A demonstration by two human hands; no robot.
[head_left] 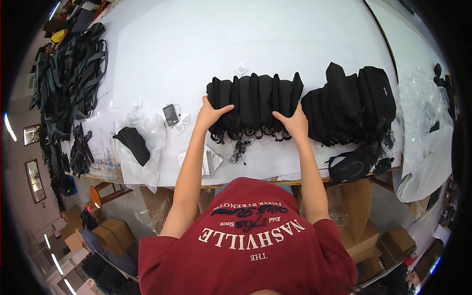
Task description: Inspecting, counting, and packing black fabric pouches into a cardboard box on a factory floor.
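1. A wide white smooth-topped counter (167, 44) spans the scene, its near-left edge scuffed and stained.
2. Long dark-grey fabric straps (69, 81) heap at left; crumpled clear plastic bags (418, 105) lie at right; brown cardboard boxes (398, 242) sit below the near edge.
3. A tight row of black fabric pouches (255, 101) stands mid-counter, left of another black pouch stack (346, 101).
4. The left hand (210, 113) and right hand (296, 121) clasp the row's opposite ends, thumbs over its top, other fingers mostly hidden.
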